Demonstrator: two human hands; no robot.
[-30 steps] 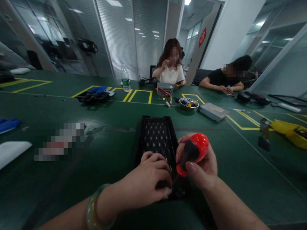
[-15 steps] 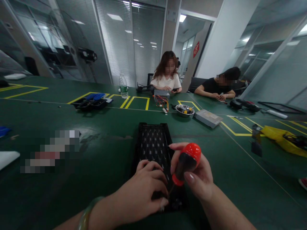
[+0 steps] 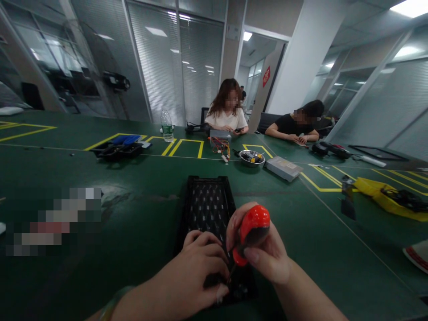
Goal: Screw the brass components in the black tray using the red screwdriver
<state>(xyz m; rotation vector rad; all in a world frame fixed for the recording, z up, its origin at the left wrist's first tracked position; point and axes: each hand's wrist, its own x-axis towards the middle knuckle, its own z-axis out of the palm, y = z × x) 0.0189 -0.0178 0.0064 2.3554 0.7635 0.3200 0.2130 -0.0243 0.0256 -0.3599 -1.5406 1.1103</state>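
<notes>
A black rectangular panel with a patterned, studded face lies on the green table in front of me. My right hand is closed around the red and black handle of a screwdriver. Its shaft slants down to the left, toward the near part of the panel. Bent over the panel's near left side is my left hand, thumb and fingers curled in beside the screwdriver's shaft. What those fingers hold, if anything, is hidden. The screwdriver's tip is too dark to make out.
Beyond the panel stand a metal bowl of small parts, a grey metal box and a power supply with wires. A black tray with blue items is far left, near a bottle. Two people sit opposite.
The whole view has shifted slightly. My right hand has tilted the screwdriver's handle a little, and more of its shaft shows. My left hand keeps its place on the panel.
</notes>
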